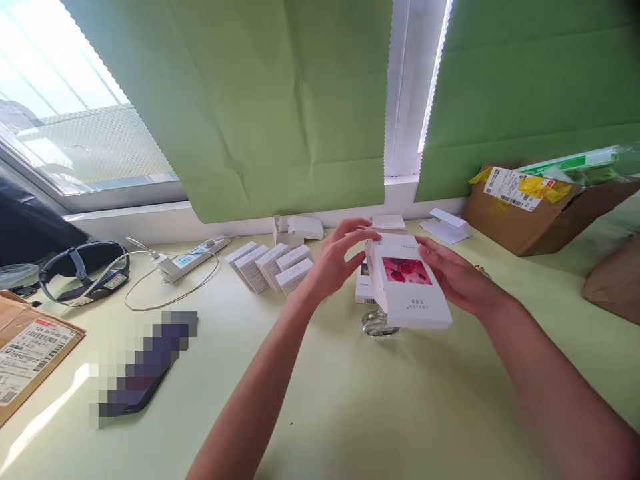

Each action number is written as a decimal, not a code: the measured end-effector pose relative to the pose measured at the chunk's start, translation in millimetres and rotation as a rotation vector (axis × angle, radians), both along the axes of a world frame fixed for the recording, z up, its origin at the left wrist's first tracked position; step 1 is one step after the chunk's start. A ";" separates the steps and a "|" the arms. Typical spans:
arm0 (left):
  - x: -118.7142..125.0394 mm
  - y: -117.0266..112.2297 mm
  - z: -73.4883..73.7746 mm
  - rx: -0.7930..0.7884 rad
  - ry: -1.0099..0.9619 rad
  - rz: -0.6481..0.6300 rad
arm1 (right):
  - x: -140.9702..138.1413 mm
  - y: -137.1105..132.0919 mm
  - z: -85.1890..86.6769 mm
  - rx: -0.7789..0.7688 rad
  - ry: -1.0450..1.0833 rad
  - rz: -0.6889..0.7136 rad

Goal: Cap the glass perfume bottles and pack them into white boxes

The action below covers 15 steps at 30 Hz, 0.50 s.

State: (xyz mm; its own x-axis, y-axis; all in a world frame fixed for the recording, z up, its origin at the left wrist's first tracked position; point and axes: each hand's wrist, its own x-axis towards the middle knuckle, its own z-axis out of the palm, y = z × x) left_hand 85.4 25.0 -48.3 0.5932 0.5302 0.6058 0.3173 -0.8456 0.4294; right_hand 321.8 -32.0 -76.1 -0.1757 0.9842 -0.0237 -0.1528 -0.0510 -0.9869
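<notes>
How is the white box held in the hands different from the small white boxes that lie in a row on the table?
The held box is up in the air between the left hand and the right hand; the row of small boxes rests on the table, untouched. The held box looks larger. It shows a red picture on its face; the small boxes look plain white. Both kinds are white and rectangular.

You hold a flat white cardboard box with a red rose picture (407, 283) — there is a short line of grey print under the picture, but it is too small to read. The white shipping label (506, 187) on the brown cardboard carton (530, 220) shows barcodes and print, none legible — likewise the label (25, 353) on the brown parcel (30, 357) at your left.
</notes>
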 end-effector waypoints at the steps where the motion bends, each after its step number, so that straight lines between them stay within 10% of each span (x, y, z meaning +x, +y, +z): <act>1: -1.2 1.0 -0.8 0.005 0.028 0.019 | 0.7 5.1 4.9 -0.014 -0.023 -0.003; 6: -37.4 23.3 22.0 -0.018 0.247 0.250 | 12.7 39.7 7.6 -0.140 -0.207 -0.239; 10: -82.6 83.4 50.3 -0.119 0.576 0.548 | 10.6 68.1 0.3 -0.181 -0.269 -0.268; 15: -106.1 163.4 41.3 -0.278 0.841 0.633 | -13.0 92.2 0.0 -0.045 -0.309 -0.373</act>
